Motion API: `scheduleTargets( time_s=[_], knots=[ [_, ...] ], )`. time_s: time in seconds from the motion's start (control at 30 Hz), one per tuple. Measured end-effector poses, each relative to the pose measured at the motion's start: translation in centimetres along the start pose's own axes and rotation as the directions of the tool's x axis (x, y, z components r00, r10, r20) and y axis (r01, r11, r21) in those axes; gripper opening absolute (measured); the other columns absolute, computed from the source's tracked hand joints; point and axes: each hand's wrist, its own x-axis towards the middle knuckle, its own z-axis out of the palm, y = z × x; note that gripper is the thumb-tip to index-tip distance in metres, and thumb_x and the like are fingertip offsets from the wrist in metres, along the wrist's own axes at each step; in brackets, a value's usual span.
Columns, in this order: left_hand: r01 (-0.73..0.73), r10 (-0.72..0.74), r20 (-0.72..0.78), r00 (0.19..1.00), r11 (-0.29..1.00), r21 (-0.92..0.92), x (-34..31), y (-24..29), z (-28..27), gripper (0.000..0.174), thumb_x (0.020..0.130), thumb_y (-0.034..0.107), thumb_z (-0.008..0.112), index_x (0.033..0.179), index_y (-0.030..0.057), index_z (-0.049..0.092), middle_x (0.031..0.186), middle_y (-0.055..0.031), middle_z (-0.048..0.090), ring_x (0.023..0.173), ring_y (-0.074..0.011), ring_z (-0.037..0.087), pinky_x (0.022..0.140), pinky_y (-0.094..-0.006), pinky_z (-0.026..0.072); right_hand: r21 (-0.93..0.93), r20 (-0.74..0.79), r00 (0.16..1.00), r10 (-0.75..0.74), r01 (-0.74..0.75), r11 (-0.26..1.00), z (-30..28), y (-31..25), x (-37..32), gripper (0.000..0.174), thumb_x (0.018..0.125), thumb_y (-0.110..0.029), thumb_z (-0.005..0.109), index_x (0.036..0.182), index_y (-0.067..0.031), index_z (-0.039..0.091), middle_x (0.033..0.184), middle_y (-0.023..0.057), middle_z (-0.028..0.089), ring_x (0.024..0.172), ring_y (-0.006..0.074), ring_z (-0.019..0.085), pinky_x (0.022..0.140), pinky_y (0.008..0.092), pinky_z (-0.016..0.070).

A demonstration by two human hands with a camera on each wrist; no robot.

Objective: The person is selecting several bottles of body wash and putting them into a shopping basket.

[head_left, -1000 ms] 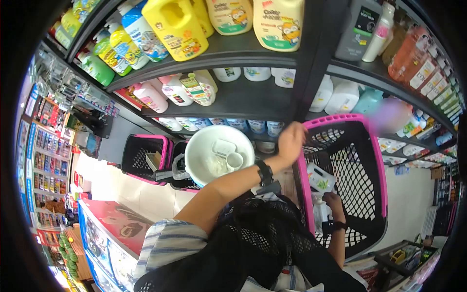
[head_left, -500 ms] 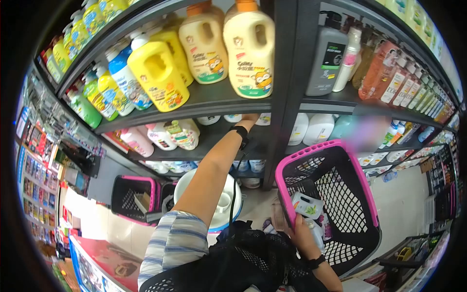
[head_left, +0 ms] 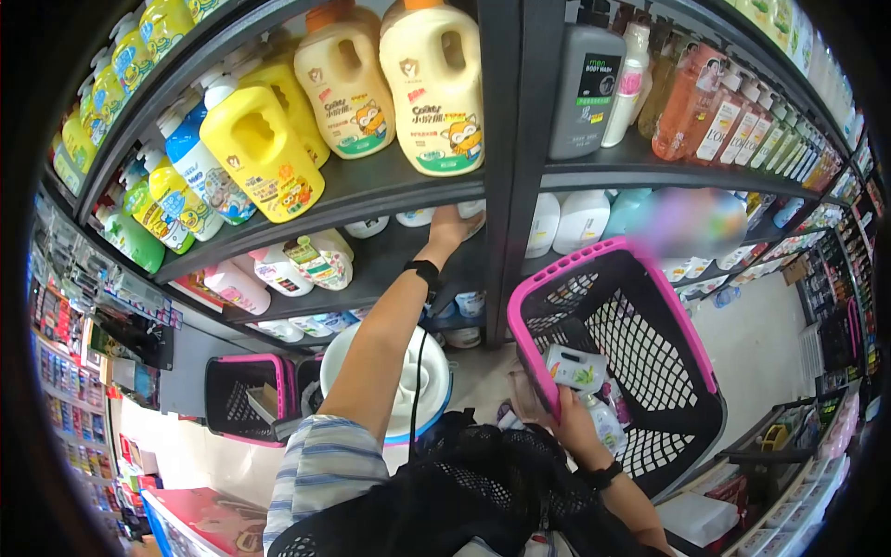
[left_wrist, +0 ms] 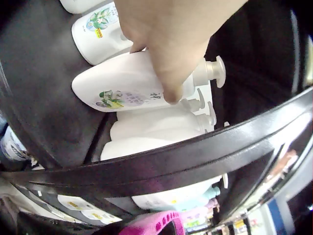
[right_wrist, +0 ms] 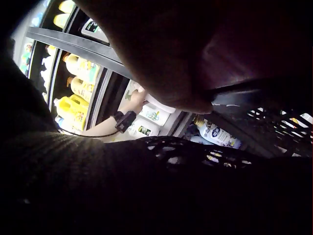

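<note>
On the middle shelf my left hand (head_left: 452,228) grips a white pump bottle (left_wrist: 117,85) with a purple flower label; in the left wrist view the thumb of the hand (left_wrist: 168,44) lies across its upper body. More white bottles (left_wrist: 151,128) stand beside it. My right hand (head_left: 577,429) is curled over the pink rim of a black basket (head_left: 616,257). Inside the basket lie a white bottle with a green leaf print (head_left: 575,369) and other packages. In the right wrist view the right hand (right_wrist: 161,63) is dark and close to the lens.
Large yellow (head_left: 261,148) and cream bottles (head_left: 432,88) line the shelf above. A black upright post (head_left: 513,139) divides the shelves right of my left hand. Below the left arm stands a white tub (head_left: 339,357); another pink-rimmed basket (head_left: 243,395) is on the floor at left.
My left hand has gone from above the tub onto the middle shelf and taken hold of a bottle. My right hand has moved from inside the basket to its rim.
</note>
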Motion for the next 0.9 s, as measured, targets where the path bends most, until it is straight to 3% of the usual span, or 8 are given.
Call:
scheduleTargets(
  time_s=[0.03,0.17,0.27,0.47,0.6,0.73,0.8,0.9],
  knots=[
    [-0.027,0.035,-0.067,0.997,0.992,0.124,-1.4,0.3,-0.5,0.063,0.071,0.038,0.077,0.12,0.0035,0.057,0.11,-0.0237,0.064,0.103,-0.039,0.06,0.089,-0.0432,0.0487,0.006,-0.035,0.999,-0.026,0.027,1.0,0.1,0.1,0.1,0.056,0.077,-0.005,0.063,0.126,-0.0016,0.036,0.11,0.0345,0.053,0.093,0.051,0.057,0.077,0.0546,0.0499],
    [-0.032,0.046,-0.143,0.989,0.995,0.097,-5.6,1.0,-3.4,0.057,0.067,0.039,0.078,0.108,0.0025,0.061,0.096,-0.021,0.068,0.089,-0.0379,0.066,0.079,-0.0434,0.0529,0.012,-0.056,0.996,-0.074,0.074,0.997,0.1,0.3,0.1,0.058,0.076,-0.005,0.064,0.127,-0.0016,0.036,0.11,0.0319,0.055,0.092,0.0503,0.058,0.076,0.0537,0.0502],
    [0.092,-0.083,-0.137,0.987,0.994,0.062,-9.0,0.7,-6.3,0.059,0.065,0.044,0.079,0.101,-0.0001,0.065,0.09,-0.0206,0.069,0.084,-0.0342,0.068,0.076,-0.0407,0.0544,0.022,-0.063,0.992,-0.106,0.108,0.994,0.5,0.6,0.1,0.059,0.076,-0.005,0.063,0.128,-0.0008,0.037,0.111,0.031,0.055,0.093,0.0496,0.058,0.076,0.0523,0.0503],
    [0.193,-0.187,0.061,0.98,0.974,-0.118,-16.6,5.0,-11.5,0.053,0.066,0.035,0.084,0.098,-0.0036,0.068,0.086,-0.0146,0.072,0.078,-0.0203,0.071,0.074,-0.0327,0.0548,0.087,-0.061,0.988,-0.143,0.148,0.985,-0.2,0.0,0.1,0.058,0.078,-0.011,0.066,0.127,0.001,0.037,0.109,0.033,0.055,0.096,0.0502,0.056,0.08,0.0509,0.0493],
    [0.079,-0.021,0.231,0.973,0.966,-0.245,-18.2,11.1,-14.4,0.058,0.063,0.042,0.083,0.097,-0.0024,0.068,0.087,-0.0172,0.071,0.08,-0.0275,0.071,0.076,-0.0331,0.0542,0.025,0.016,0.968,-0.251,0.251,0.968,-4.9,-2.9,1.0,0.067,0.083,-0.018,0.07,0.137,0.0021,0.036,0.125,0.0281,0.054,0.114,0.0403,0.055,0.093,0.0416,0.0474],
    [-0.208,0.283,0.253,0.925,0.936,-0.283,-18.5,17.2,-13.6,0.06,0.062,0.042,0.081,0.105,0.0022,0.066,0.087,-0.0187,0.07,0.082,-0.0323,0.069,0.075,-0.038,0.0541,0.488,-0.051,0.955,-0.291,0.278,0.828,-11.5,-11.4,1.9,0.078,0.079,-0.011,0.074,0.143,0.002,0.031,0.133,0.0246,0.05,0.126,0.0308,0.05,0.101,0.0394,0.0428],
    [-0.321,0.393,0.247,0.886,0.903,-0.285,-18.5,19.9,-12.0,0.062,0.061,0.041,0.08,0.109,0.004,0.065,0.088,-0.0177,0.069,0.083,-0.0332,0.068,0.074,-0.0391,0.0539,0.376,-0.126,0.897,-0.423,0.438,0.817,-12.6,-12.9,2.6,0.082,0.074,-0.008,0.078,0.143,-0.0004,0.033,0.129,0.0232,0.054,0.122,0.0291,0.054,0.098,0.0377,0.045],
    [-0.335,0.423,0.225,0.878,0.878,-0.343,-17.4,21.4,-8.6,0.06,0.063,0.038,0.081,0.11,0.0041,0.065,0.09,-0.0162,0.069,0.082,-0.0322,0.068,0.074,-0.0375,0.0537,0.231,-0.249,0.928,-0.279,0.336,0.913,-13.1,-12.6,3.9,0.081,0.069,-0.01,0.082,0.137,-0.0016,0.04,0.122,0.0191,0.059,0.114,0.0269,0.059,0.093,0.037,0.0472]
  ],
)
